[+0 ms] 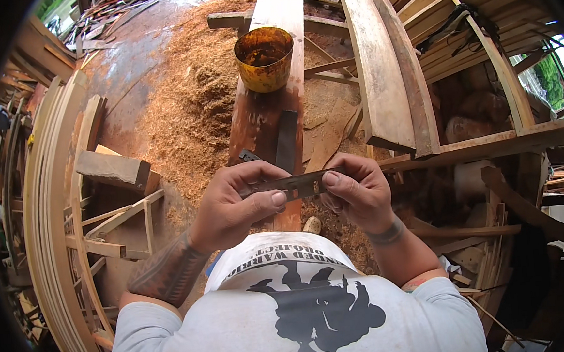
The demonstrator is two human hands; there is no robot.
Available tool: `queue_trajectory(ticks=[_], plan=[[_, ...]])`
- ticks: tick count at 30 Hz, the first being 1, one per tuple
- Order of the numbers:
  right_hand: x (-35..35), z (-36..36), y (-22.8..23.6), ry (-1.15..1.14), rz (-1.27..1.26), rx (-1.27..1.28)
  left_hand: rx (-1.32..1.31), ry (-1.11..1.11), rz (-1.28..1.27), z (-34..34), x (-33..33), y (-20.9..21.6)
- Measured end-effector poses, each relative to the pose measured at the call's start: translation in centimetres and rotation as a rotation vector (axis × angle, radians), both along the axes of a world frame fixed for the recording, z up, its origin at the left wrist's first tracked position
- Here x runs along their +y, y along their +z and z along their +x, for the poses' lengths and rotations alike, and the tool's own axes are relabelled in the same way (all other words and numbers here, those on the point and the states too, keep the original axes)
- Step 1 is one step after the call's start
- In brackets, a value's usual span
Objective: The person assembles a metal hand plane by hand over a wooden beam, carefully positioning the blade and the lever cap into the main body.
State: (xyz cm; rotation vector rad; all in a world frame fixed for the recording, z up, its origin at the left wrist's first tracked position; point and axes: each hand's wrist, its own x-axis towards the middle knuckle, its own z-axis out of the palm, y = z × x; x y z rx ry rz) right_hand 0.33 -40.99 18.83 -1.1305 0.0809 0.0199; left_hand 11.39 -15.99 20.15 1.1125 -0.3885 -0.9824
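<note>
Between both hands, above the near end of a plank, is a thin, dark flat metal blade [303, 186] with small slots or bright spots near its right part. My left hand [241, 198] pinches its left end between thumb and fingers. At the other end, my right hand [355, 187] grips it, thumb on top. Just beyond the hands a dark flat bar [285, 140] lies lengthwise on the wet, reddish-stained plank [252, 129]. A small dark piece [248, 155] rests at the plank's left edge, partly hidden. Farther along the plank stands a stained yellow tub [265, 59].
Sawdust [192, 110] covers the floor left of the plank. Thick boards [378, 58] slant at the right, above a crossbeam [489, 147]. Long stacked strips [49, 212] and a wooden block [113, 168] are at the left. A pale rounded object [311, 225] shows below the hands.
</note>
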Motion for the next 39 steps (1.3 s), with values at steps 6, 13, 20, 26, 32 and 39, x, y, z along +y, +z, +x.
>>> queue_trajectory(ticks=[6,13,20,26,32,39], plan=[[0.0,-0.3,0.5,0.021,0.045,0.049,-0.01,0.006,-0.037,-0.6,0.1,1.8],[0.2,-0.9,0.4,0.049,0.151,0.013,-0.068,-0.03,-0.044,-1.3,0.2,2.8],[0.3,-1.5,0.6,0.011,0.014,-0.013,-0.112,0.005,-0.025,-0.8,0.1,2.0],[0.4,-1.7,0.2,-0.021,-0.014,-0.009,-0.085,-0.013,0.023,-0.6,-0.2,0.6],[0.1,-1.8,-0.2,-0.017,-0.006,-0.057,-0.061,-0.057,0.045,-0.6,0.1,0.1],[-0.3,-2.1,0.0,-0.027,-0.073,-0.079,0.004,-0.119,-0.002,-1.1,-0.2,-0.6]])
